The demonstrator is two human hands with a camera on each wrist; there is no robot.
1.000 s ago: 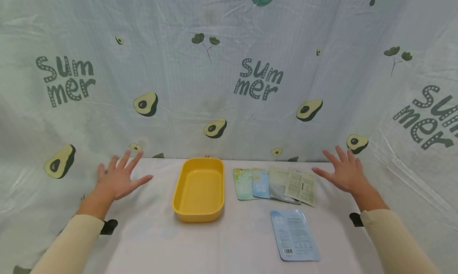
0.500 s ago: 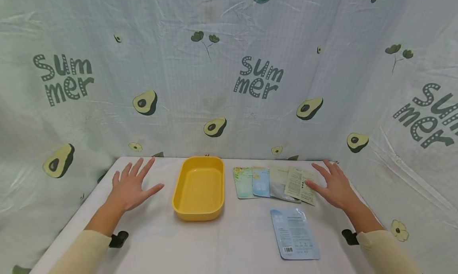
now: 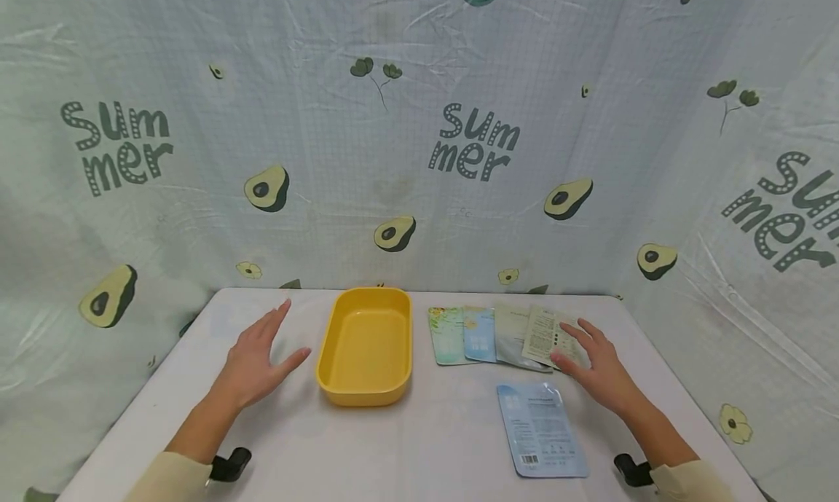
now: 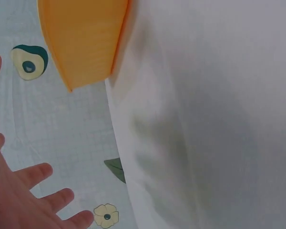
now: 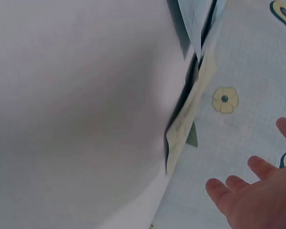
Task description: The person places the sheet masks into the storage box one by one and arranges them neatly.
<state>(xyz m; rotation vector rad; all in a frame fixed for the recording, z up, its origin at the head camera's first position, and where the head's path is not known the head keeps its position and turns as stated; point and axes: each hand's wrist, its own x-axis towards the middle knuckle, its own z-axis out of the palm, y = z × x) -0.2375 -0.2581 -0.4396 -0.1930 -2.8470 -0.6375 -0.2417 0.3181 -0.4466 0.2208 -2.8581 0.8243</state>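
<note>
My left hand [image 3: 254, 365] hovers over the white table, left of a yellow tray [image 3: 331, 356], its fingers extended and thumb spread toward the tray. My right hand [image 3: 599, 367], fingers loosely spread, is in the air at the right end of a row of flat packets. That row holds a green packet [image 3: 448, 336], a blue packet [image 3: 480, 334], a silver-grey packet [image 3: 511, 334] and a cream printed packet [image 3: 540, 333], which my right hand partly covers in the head view. Nearer to me lies a larger light blue sachet [image 3: 542, 430] with a barcode. Neither hand holds anything.
The white table [image 3: 367, 458] meets a hanging sheet [image 3: 314, 123] printed with avocados and "summer" at its back and sides. Black straps with small mounts [image 3: 231, 464] sit at both wrists.
Both hands have come inward and lower, closer to me, from the table's far corners. The left fingers have drawn closer together. The tray and packets have stayed in place.
</note>
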